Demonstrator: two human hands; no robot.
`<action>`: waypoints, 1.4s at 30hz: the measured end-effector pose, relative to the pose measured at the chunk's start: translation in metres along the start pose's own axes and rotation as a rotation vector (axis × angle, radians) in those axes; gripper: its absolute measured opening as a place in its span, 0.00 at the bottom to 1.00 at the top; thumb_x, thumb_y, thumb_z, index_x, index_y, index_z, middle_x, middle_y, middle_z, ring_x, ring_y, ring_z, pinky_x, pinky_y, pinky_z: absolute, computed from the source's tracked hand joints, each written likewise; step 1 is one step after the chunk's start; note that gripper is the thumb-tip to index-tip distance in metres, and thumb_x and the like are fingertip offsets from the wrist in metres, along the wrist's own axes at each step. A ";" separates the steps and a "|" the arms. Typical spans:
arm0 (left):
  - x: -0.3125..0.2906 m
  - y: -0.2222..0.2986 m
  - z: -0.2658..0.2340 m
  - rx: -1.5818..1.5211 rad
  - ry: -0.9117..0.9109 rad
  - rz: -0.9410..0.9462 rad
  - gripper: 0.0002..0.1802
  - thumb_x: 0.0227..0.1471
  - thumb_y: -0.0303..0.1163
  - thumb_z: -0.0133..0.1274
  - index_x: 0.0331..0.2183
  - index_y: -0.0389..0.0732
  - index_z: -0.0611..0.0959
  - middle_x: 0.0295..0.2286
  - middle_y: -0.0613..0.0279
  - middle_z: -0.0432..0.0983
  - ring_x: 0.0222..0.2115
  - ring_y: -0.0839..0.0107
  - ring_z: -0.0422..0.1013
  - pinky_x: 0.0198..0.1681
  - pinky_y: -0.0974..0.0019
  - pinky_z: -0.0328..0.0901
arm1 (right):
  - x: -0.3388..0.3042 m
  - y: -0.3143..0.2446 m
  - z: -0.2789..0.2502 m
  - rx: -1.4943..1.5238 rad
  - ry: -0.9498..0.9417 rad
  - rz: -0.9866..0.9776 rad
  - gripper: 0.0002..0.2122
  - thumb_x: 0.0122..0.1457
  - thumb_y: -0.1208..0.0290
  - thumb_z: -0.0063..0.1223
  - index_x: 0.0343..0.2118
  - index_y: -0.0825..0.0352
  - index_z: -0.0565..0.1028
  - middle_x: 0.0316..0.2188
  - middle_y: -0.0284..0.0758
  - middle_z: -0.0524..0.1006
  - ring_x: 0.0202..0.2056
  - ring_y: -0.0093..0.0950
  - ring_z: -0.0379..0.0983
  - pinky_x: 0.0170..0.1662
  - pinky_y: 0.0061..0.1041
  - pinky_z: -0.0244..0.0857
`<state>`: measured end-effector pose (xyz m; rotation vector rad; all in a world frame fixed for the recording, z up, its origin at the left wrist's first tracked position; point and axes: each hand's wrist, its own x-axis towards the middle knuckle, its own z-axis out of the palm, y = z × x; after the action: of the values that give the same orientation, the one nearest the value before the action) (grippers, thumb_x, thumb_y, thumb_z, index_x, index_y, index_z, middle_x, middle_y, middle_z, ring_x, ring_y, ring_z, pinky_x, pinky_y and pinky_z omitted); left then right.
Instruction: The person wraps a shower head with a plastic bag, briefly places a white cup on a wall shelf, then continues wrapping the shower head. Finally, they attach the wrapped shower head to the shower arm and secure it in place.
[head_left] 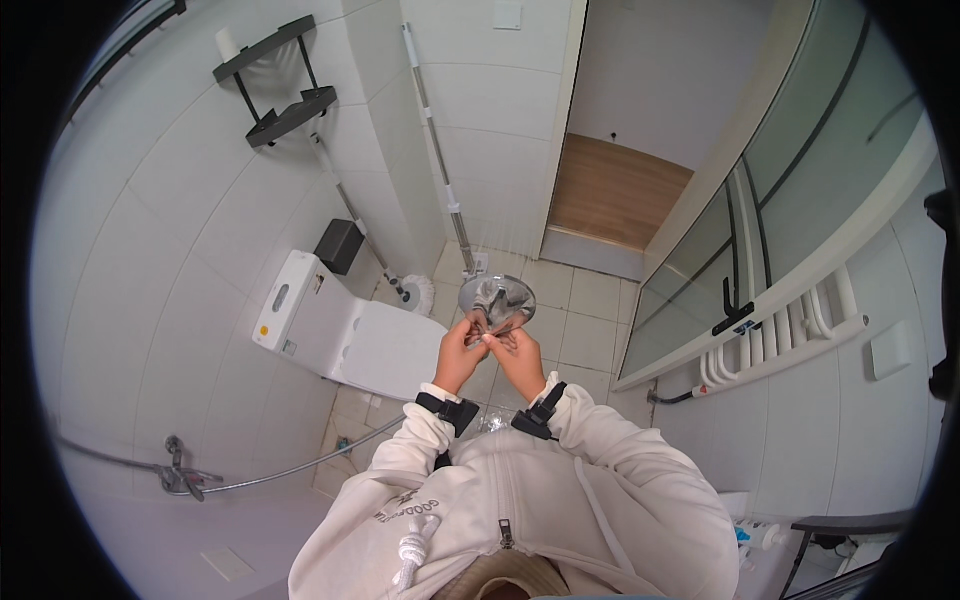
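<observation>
My left hand [459, 358] and my right hand [517, 362] meet in front of me, thumbs and fingertips pinched together. Whatever is between the fingers is too small or hidden to make out. Right behind the fingertips is a round, mirror-shiny metal disc [520, 288], with reflections on its surface. My fingers overlap its near rim; I cannot tell whether they grip it. Both wrists wear black straps over cream sleeves.
To the left stands a white toilet [395, 350] with a lowered lid. A mop [415, 294] and a long pole [440, 160] lean behind it. A shower tap [182, 480] with a hose is lower left. On the right are a glass door [790, 190] and a towel rail [770, 345].
</observation>
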<state>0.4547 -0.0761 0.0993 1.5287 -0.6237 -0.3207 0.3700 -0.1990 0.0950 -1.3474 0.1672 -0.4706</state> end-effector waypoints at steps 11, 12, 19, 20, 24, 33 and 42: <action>-0.002 0.003 0.004 0.024 0.008 -0.012 0.11 0.54 0.19 0.58 0.40 0.37 0.77 0.32 0.73 0.70 0.34 0.85 0.66 0.40 0.78 0.65 | -0.002 0.004 -0.003 0.043 0.004 0.038 0.11 0.64 0.74 0.59 0.44 0.76 0.74 0.42 0.40 0.81 0.44 0.26 0.79 0.50 0.24 0.73; -0.003 0.004 0.005 0.003 0.010 -0.005 0.11 0.54 0.19 0.58 0.40 0.37 0.77 0.32 0.73 0.70 0.34 0.85 0.66 0.40 0.78 0.65 | -0.002 0.004 -0.003 0.034 0.003 0.031 0.11 0.64 0.74 0.59 0.44 0.76 0.74 0.42 0.40 0.81 0.44 0.26 0.79 0.50 0.24 0.73; -0.007 0.007 0.006 -0.007 0.011 -0.040 0.10 0.54 0.19 0.58 0.39 0.37 0.77 0.31 0.74 0.69 0.33 0.85 0.64 0.38 0.79 0.64 | -0.005 0.007 -0.003 0.030 0.005 0.044 0.10 0.64 0.75 0.59 0.43 0.76 0.74 0.41 0.40 0.81 0.44 0.25 0.79 0.49 0.23 0.73; -0.008 0.008 0.006 -0.013 0.004 -0.048 0.10 0.54 0.19 0.58 0.39 0.37 0.77 0.31 0.74 0.69 0.33 0.85 0.64 0.38 0.79 0.64 | -0.006 0.008 -0.003 0.038 0.007 0.052 0.10 0.64 0.75 0.59 0.42 0.76 0.74 0.41 0.40 0.81 0.44 0.25 0.79 0.49 0.23 0.73; -0.010 0.008 0.007 -0.002 0.003 -0.048 0.10 0.54 0.19 0.58 0.39 0.37 0.77 0.31 0.74 0.69 0.33 0.86 0.64 0.37 0.79 0.63 | -0.009 0.011 -0.003 0.061 0.024 0.052 0.10 0.64 0.75 0.59 0.42 0.76 0.74 0.41 0.40 0.81 0.43 0.24 0.79 0.48 0.22 0.73; -0.010 0.007 0.007 0.002 -0.003 -0.034 0.10 0.54 0.19 0.58 0.39 0.37 0.77 0.31 0.73 0.70 0.33 0.85 0.64 0.37 0.79 0.64 | -0.010 0.009 -0.004 0.054 0.018 0.059 0.10 0.64 0.75 0.59 0.43 0.75 0.74 0.41 0.39 0.81 0.43 0.24 0.79 0.48 0.21 0.73; -0.012 -0.010 0.002 0.063 -0.012 -0.067 0.09 0.55 0.19 0.58 0.39 0.36 0.77 0.31 0.73 0.70 0.33 0.86 0.65 0.37 0.80 0.65 | -0.010 0.016 -0.001 0.058 0.034 0.077 0.09 0.64 0.75 0.59 0.40 0.76 0.74 0.40 0.39 0.81 0.42 0.23 0.78 0.47 0.21 0.73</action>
<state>0.4461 -0.0712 0.0877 1.6113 -0.5982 -0.3646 0.3645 -0.1933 0.0777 -1.2718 0.2314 -0.4306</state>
